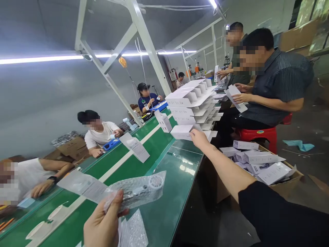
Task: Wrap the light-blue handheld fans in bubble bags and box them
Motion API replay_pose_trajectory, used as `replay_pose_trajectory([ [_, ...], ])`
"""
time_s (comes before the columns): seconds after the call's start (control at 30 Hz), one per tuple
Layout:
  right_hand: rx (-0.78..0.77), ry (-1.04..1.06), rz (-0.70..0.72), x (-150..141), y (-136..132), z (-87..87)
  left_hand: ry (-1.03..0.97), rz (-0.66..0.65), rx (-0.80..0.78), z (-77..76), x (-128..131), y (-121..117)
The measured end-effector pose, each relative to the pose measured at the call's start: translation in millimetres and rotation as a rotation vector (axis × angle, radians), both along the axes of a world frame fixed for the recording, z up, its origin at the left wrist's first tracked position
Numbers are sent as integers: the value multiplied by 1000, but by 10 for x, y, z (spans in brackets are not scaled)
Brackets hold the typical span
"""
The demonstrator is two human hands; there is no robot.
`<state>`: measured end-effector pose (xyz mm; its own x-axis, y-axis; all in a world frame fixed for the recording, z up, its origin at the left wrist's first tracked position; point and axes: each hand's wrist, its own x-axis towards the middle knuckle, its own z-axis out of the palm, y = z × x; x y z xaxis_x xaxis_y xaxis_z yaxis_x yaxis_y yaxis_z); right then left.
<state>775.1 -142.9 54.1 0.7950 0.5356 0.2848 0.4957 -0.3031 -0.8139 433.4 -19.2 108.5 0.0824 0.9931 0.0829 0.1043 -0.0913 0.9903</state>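
Note:
My left hand [104,224] is at the bottom centre, fingers pinched on a bubble-wrap bag [140,189] that has a dark round-ended item inside, with a white paper leaflet [82,186] held behind it. My right arm reaches far forward across the green table [177,192]. My right hand [199,138] is closed on a white open-flapped carton [183,131] at the foot of a tall stack of the same white cartons [194,104].
A green conveyor belt [123,164] with a white stripe carries another leaflet [135,146] and a white box [163,121]. Several seated people work along both sides. A cardboard box of flat white cartons [262,164] sits on the floor at right, beside a red stool [259,134].

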Motion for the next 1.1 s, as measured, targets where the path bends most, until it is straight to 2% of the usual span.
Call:
replay_pose_trajectory([
  [0.1, -47, -177, 180, -278, 5, 177, -275, 41, 56, 168, -4, 6],
  [0.17, -116, -396, 434, -487, 60, 318, -449, 50, 115, 321, 24, -9],
  [0.23, -209, -618, 726, -695, 158, 440, -533, 18, 175, 440, 76, -14],
  [0.33, -279, -728, 1054, -950, 339, 517, -418, -76, 277, 518, 92, 34],
  [0.43, -178, -695, 1229, -1075, 490, 427, -8, -116, 432, 576, -77, 108],
  [0.53, 9, -582, 1277, -1105, 579, 228, 480, -160, 741, 705, -289, 106],
  [0.6, 90, -501, 1263, -1124, 620, 95, 737, -196, 957, 804, -299, 33],
  [0.7, 169, -433, 1180, -1178, 683, -39, 1128, -256, 1078, 899, -1, -140],
  [0.8, 234, -430, 1156, -1208, 728, -81, 1497, -369, 996, 905, 515, -260],
  [0.87, 242, -435, 1167, -1190, 719, -84, 1613, -473, 878, 878, 799, -265],
  [0.93, 216, -389, 1150, -1147, 669, -87, 1640, -544, 783, 836, 928, -223],
  [1.03, 196, -265, 1122, -1089, 565, -119, 1552, -633, 759, 733, 819, -169],
  [1.1, 222, -192, 1127, -1082, 519, -154, 1456, -647, 832, 610, 645, -185],
])
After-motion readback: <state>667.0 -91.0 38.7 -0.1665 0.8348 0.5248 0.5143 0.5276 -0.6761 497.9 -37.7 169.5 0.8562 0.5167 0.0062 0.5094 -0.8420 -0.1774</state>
